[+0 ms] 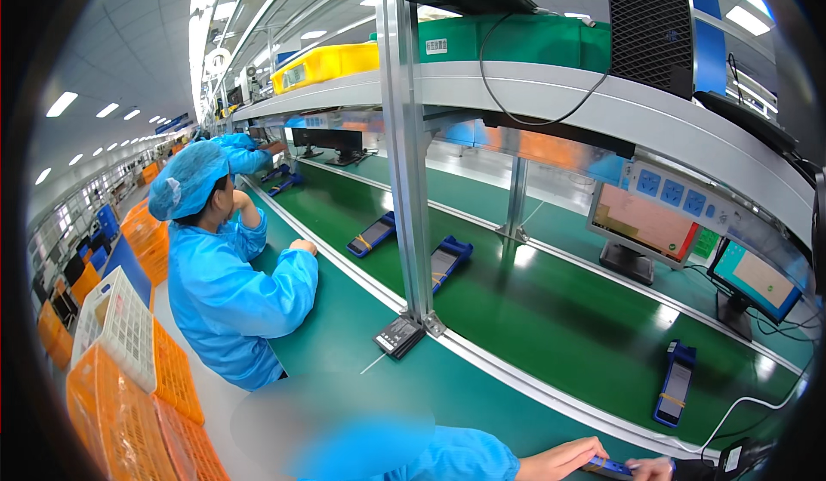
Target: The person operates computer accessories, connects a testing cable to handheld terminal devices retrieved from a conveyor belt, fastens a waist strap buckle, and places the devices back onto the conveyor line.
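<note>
At the lower right edge, my left hand (561, 461) reaches in from a blue sleeve. Its fingers lie together and bent over one end of a blue handheld terminal (609, 466). My right hand (651, 469), cut off by the picture's edge, has its fingers at the other end of that terminal. A dark cuff shows behind it. The terminal's lower part is out of the picture. Beyond my hands, another blue terminal (676, 384) with an orange band lies on the green belt (551, 335).
More banded terminals (372, 233) lie along the belt. A metal post (403, 137) rises beside a dark labelled pack (399, 336). A co-worker (232, 266) in blue sits at left, near orange crates (120, 412). Monitors (644, 223) stand across the belt; a white cable (748, 401) curves at right.
</note>
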A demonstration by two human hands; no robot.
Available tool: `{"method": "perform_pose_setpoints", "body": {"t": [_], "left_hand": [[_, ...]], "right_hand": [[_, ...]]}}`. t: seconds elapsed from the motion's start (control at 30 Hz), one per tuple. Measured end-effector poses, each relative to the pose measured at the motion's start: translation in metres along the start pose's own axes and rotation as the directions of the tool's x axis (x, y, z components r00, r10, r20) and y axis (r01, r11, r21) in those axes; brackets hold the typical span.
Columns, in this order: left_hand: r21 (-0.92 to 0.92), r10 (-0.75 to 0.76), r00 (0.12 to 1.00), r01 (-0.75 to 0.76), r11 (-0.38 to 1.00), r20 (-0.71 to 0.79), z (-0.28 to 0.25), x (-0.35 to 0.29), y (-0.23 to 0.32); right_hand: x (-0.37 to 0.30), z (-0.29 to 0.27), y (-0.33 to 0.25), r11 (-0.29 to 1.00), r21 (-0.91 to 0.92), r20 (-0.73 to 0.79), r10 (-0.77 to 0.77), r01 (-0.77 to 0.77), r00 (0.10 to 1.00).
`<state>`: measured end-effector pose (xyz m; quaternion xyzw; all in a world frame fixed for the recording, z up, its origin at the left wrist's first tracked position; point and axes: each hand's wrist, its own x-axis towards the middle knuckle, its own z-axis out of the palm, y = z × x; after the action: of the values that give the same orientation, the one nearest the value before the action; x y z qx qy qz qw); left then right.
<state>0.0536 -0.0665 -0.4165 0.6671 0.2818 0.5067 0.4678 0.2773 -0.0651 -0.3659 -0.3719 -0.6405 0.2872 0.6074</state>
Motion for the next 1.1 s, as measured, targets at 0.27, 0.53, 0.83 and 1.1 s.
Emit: {"method": "perform_pose_setpoints", "body": {"t": [0.27,0.53,0.83,1.1], "left_hand": [[-0.068,-0.184,0.974,0.194,0.979,0.131,-0.012,0.005,0.009],[0.759,0.02,0.946,-0.271,0.592,0.323,0.002,0.031,0.048],[0.624,-0.212,0.951,0.025,0.781,0.227,-0.074,0.046,0.036],[0.093,-0.331,0.85,0.4,0.912,-0.41,-0.144,0.072,-0.034]], "right_hand": [[0.003,0.008,-0.011,0.945,-0.323,0.058,-0.032,0.049,0.998],[-0.002,0.011,-0.008,0.945,-0.29,0.066,-0.136,0.15,0.988],[-0.012,-0.009,0.02,0.824,-0.322,0.039,-0.481,0.467,0.876],[-0.011,0.003,0.016,0.811,-0.311,0.151,-0.473,0.496,0.868]]}}
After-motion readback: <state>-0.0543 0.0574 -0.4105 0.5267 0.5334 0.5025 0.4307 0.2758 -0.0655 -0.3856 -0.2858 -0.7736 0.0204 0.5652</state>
